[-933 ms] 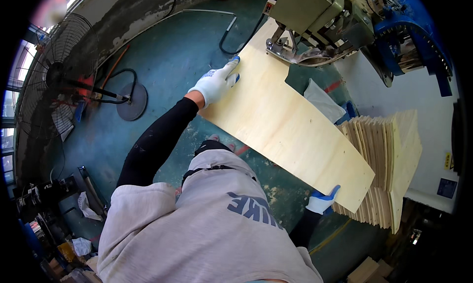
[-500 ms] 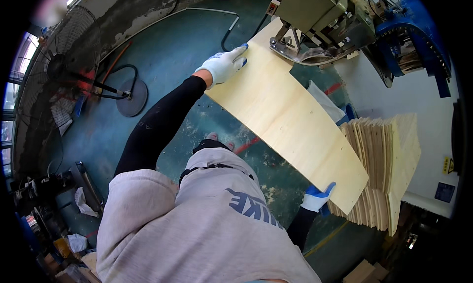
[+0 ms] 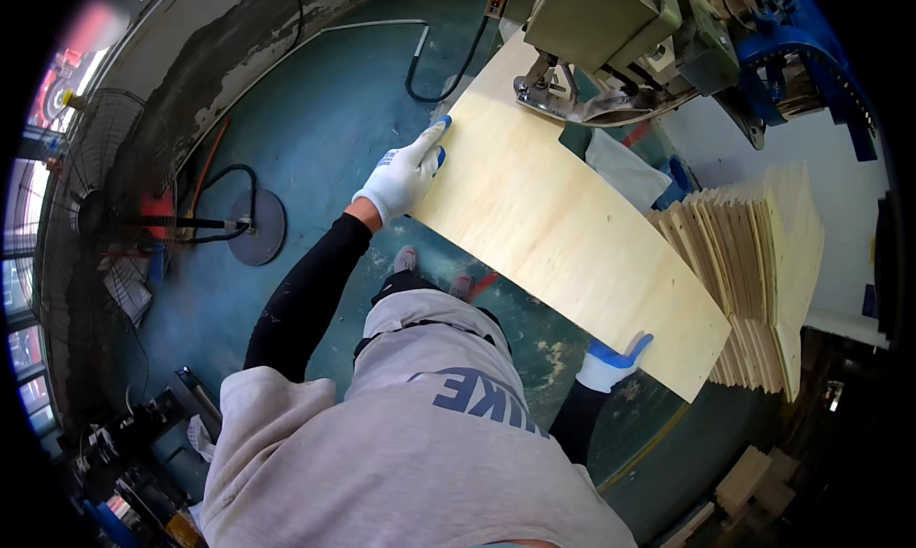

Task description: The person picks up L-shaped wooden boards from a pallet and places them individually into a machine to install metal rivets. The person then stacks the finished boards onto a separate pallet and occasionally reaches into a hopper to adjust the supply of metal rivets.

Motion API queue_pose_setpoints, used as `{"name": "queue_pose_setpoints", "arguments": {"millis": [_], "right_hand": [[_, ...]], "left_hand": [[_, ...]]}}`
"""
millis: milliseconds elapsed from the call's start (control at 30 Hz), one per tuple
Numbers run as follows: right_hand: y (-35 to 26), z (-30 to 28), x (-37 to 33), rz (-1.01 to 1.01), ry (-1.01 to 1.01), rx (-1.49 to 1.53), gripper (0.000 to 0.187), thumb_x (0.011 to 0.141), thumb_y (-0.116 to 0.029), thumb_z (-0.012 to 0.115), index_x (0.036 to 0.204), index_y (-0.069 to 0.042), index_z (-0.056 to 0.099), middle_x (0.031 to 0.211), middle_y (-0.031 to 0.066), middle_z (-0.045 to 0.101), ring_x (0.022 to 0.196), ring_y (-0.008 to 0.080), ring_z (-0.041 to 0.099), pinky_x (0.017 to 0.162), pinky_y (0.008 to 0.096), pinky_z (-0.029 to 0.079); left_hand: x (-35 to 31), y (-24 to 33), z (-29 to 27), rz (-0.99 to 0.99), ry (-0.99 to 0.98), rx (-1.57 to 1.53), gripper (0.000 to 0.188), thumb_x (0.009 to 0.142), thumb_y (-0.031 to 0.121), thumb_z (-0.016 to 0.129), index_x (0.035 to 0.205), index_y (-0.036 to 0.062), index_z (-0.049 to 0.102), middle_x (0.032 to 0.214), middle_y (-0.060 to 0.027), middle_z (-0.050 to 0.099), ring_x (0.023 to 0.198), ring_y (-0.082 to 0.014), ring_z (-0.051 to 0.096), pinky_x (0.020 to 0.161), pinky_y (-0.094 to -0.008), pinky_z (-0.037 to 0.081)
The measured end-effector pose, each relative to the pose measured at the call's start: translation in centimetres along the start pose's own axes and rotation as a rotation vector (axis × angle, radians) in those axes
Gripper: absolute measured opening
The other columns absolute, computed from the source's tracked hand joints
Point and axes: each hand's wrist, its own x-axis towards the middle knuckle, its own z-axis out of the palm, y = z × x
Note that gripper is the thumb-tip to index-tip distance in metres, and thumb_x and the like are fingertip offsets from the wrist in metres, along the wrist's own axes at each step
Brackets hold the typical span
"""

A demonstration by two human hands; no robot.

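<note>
Between my hands lies a large pale plywood panel (image 3: 563,233) with one curved edge and a few small holes. Its far end passes under the foot of a green-grey machine head (image 3: 606,19). My left hand (image 3: 401,176), in a white glove with blue fingertips, grips the panel's left edge, thumb and fingers closed on it. At the near right, my right hand (image 3: 614,362), gloved in white and blue, holds the lower edge with the thumb on top and the other fingers hidden beneath. The metal foot (image 3: 544,95) rests at the panel's surface.
A stack of similar cut plywood pieces (image 3: 744,271) stands at the right, close to the panel's end. On the left, a floor fan has a round base (image 3: 258,226). A blue machine part (image 3: 811,47) fills the upper right. Wood blocks (image 3: 744,479) lie lower right.
Both hands still hold the panel. The view has shifted, and my left hand appears lower and farther left. The panel's near end now sits slightly higher and farther right in the picture.
</note>
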Motion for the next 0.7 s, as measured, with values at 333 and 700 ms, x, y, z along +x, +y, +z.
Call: {"name": "queue_pose_setpoints", "arguments": {"millis": [333, 700], "right_hand": [[-2.2, 2.3, -6.8, 0.153, 0.118, 0.073, 0.053, 0.107, -0.036, 0.049, 0.146, -0.001, 0.045, 0.148, 0.0155, 0.051, 0.133, 0.0291, 0.051, 0.111, 0.046, 0.044], [-2.7, 3.4, -8.7, 0.236, 0.18, 0.229, 0.048, 0.106, -0.035, 0.052, 0.141, -0.002, 0.05, 0.143, 0.0133, 0.056, 0.129, 0.0274, 0.055, 0.108, 0.0442, 0.046]], "left_hand": [[-0.4, -2.4, -2.3, 0.216, -0.101, -0.079, 0.054, 0.103, 0.009, 0.05, 0.155, 0.0082, 0.038, 0.071, -0.0147, 0.053, 0.058, -0.019, 0.054, 0.063, -0.0335, 0.048], [0.0, -2.9, -3.7, 0.193, -0.165, -0.079, 0.053, 0.104, 0.012, 0.049, 0.155, 0.0069, 0.036, 0.074, -0.0167, 0.055, 0.06, -0.0207, 0.055, 0.064, -0.0321, 0.048]]}}
